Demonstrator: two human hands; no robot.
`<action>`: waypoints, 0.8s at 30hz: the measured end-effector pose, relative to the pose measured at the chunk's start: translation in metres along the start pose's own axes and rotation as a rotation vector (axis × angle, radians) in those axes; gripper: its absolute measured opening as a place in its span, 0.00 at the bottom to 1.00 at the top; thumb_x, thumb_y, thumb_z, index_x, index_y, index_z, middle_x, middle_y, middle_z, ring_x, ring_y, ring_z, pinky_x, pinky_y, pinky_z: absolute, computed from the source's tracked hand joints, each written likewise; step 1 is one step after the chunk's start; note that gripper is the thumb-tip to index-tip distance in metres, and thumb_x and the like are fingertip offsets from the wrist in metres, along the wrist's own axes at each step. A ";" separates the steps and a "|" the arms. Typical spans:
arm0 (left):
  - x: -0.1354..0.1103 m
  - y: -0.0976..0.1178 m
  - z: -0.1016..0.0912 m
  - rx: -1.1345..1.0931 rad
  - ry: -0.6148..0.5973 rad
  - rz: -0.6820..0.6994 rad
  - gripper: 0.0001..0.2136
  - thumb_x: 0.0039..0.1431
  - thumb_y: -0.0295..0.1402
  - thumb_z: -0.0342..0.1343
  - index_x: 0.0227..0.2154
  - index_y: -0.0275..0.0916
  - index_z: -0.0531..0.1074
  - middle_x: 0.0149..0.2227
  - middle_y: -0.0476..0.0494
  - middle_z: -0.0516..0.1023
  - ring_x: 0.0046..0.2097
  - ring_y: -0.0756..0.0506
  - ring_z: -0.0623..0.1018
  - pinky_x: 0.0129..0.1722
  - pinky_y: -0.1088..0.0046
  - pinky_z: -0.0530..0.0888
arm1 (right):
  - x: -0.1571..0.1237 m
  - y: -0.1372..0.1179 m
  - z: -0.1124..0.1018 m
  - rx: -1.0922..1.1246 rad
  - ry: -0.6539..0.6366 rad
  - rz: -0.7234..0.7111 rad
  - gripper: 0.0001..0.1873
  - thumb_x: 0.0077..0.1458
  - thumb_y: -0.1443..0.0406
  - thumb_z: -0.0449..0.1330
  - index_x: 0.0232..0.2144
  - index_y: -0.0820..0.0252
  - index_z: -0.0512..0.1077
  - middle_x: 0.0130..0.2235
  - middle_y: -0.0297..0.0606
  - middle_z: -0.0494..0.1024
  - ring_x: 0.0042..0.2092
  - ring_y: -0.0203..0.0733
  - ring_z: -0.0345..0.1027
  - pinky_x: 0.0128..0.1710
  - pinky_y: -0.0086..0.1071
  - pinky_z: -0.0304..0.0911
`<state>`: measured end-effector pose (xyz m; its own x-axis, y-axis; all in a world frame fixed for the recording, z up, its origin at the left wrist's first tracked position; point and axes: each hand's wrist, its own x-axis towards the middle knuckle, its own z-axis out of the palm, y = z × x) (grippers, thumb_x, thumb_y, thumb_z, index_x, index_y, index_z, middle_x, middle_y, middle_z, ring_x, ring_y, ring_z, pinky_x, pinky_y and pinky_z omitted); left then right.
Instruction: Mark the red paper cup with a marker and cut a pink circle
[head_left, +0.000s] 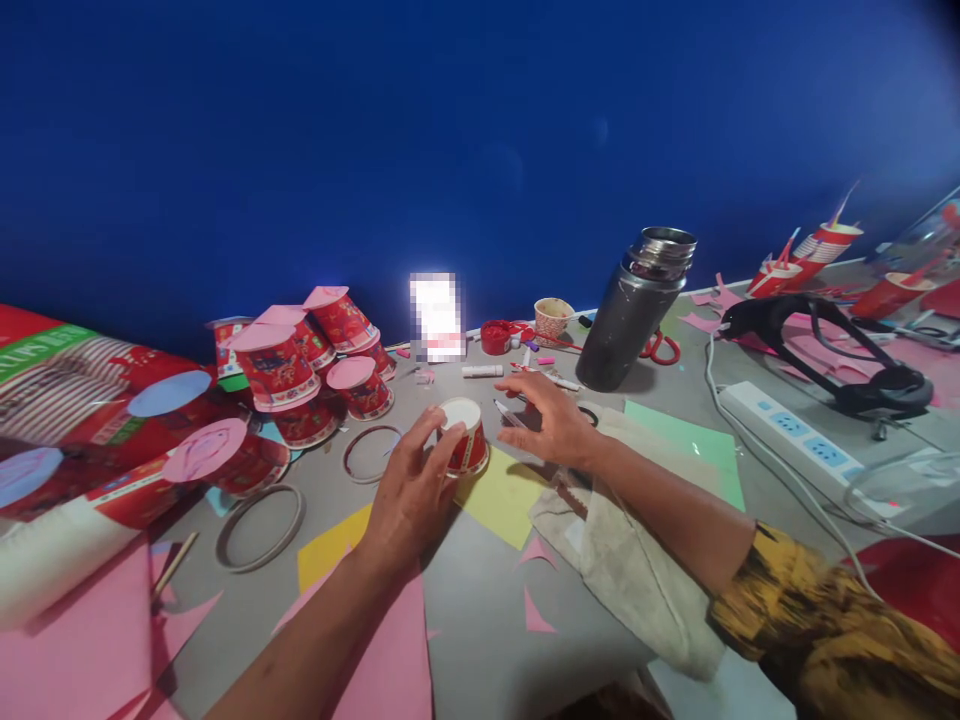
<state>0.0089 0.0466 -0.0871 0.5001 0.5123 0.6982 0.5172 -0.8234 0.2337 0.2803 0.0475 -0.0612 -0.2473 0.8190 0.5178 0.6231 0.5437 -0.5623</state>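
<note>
A red printed paper cup (472,452) stands upside down on the table, its pale bottom facing up. My left hand (412,485) grips it from the left, fingers and thumb around its upper end. To the right of the cup, my right hand (553,418) is open over the table, thumb and fingers apart, with nothing in it. A slim pen-like item (507,411) lies by its fingertips, partly covered. Beneath and in front of the cup is a yellow paper sheet (510,495). A white glue-stick-like tube (482,371) lies behind the cup.
Stacked red cups with pink paper tops (274,370) stand at left, near tape rings (261,528). A dark metal flask (634,310) stands at back right. Farther right are a black headset strap (832,350) and a power strip (795,440) with cables. Pink paper (382,650) lies in front.
</note>
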 end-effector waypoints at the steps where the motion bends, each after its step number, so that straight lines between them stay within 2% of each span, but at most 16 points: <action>1: 0.000 0.002 0.001 -0.025 0.004 0.002 0.32 0.68 0.20 0.59 0.70 0.51 0.63 0.68 0.34 0.70 0.73 0.32 0.71 0.70 0.48 0.74 | 0.000 -0.003 0.001 0.042 -0.025 0.001 0.35 0.64 0.47 0.68 0.65 0.58 0.71 0.61 0.53 0.78 0.57 0.55 0.75 0.59 0.50 0.71; 4: 0.000 0.008 0.002 -0.120 -0.012 -0.007 0.30 0.68 0.23 0.61 0.68 0.52 0.66 0.68 0.35 0.73 0.73 0.31 0.71 0.72 0.46 0.72 | 0.000 -0.013 0.004 0.128 -0.079 0.003 0.40 0.63 0.43 0.68 0.67 0.58 0.69 0.64 0.53 0.76 0.60 0.56 0.73 0.62 0.51 0.70; 7: 0.000 0.015 0.001 -0.145 -0.052 -0.020 0.31 0.69 0.25 0.60 0.71 0.51 0.62 0.69 0.33 0.72 0.73 0.31 0.70 0.72 0.46 0.72 | 0.003 -0.021 0.005 0.185 -0.101 0.021 0.31 0.65 0.44 0.66 0.60 0.57 0.75 0.61 0.51 0.78 0.63 0.55 0.72 0.65 0.50 0.67; 10: -0.001 0.017 0.002 -0.113 -0.075 -0.074 0.36 0.68 0.26 0.61 0.74 0.48 0.55 0.72 0.29 0.67 0.74 0.31 0.69 0.71 0.46 0.73 | 0.006 -0.025 0.003 0.301 -0.112 0.117 0.25 0.65 0.46 0.66 0.52 0.57 0.79 0.57 0.47 0.81 0.58 0.52 0.75 0.58 0.43 0.71; 14: -0.003 0.013 0.005 -0.167 -0.071 -0.163 0.44 0.61 0.27 0.63 0.77 0.46 0.47 0.72 0.27 0.62 0.73 0.29 0.67 0.67 0.43 0.76 | 0.008 -0.019 0.003 0.614 -0.112 0.319 0.26 0.62 0.43 0.67 0.47 0.58 0.81 0.49 0.42 0.85 0.49 0.48 0.78 0.48 0.38 0.72; 19: -0.006 0.011 0.006 -0.247 -0.086 -0.283 0.44 0.62 0.33 0.65 0.76 0.50 0.49 0.69 0.32 0.61 0.71 0.30 0.69 0.64 0.44 0.79 | 0.007 -0.013 0.008 0.987 -0.125 0.512 0.31 0.51 0.40 0.74 0.43 0.59 0.84 0.39 0.39 0.85 0.40 0.44 0.77 0.41 0.34 0.71; 24: -0.006 0.018 0.000 -0.382 -0.151 -0.329 0.44 0.60 0.33 0.66 0.75 0.54 0.50 0.69 0.35 0.59 0.70 0.31 0.70 0.66 0.42 0.77 | 0.006 -0.015 0.007 1.018 -0.187 0.544 0.30 0.47 0.43 0.78 0.43 0.58 0.85 0.41 0.38 0.84 0.39 0.41 0.74 0.40 0.32 0.68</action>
<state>0.0152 0.0292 -0.0871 0.4630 0.7650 0.4476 0.3876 -0.6289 0.6740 0.2641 0.0460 -0.0546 -0.2890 0.9573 -0.0056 -0.1810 -0.0604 -0.9816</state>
